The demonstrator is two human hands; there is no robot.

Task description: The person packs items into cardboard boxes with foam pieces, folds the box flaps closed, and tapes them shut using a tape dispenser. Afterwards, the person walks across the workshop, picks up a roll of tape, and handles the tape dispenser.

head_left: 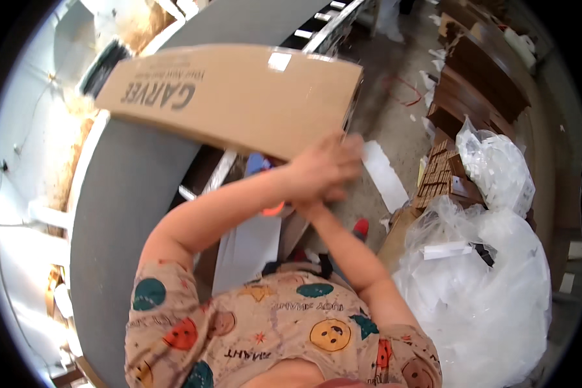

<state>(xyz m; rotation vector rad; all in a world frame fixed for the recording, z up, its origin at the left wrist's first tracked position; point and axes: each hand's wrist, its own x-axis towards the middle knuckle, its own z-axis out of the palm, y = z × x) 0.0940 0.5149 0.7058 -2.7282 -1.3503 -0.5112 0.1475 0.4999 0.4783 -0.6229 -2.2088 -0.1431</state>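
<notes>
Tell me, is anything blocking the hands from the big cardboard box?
Nothing visible stands between the left hand and the cardboard box: the blurred hand is at its near right corner, though touch is unclear. It hides most of the right hand, so I can't tell there.

A: How are the arms positioned?
B: The left elbow (165, 240) is bent; the left forearm (233, 199) is extended forward and to the right. The right forearm (348, 244) is angled forward and to the left.
A: And the hands?
B: The left hand (324, 165), blurred, is placed above the right hand (310, 205), which is mostly hidden. Finger closure cannot be determined.
</notes>
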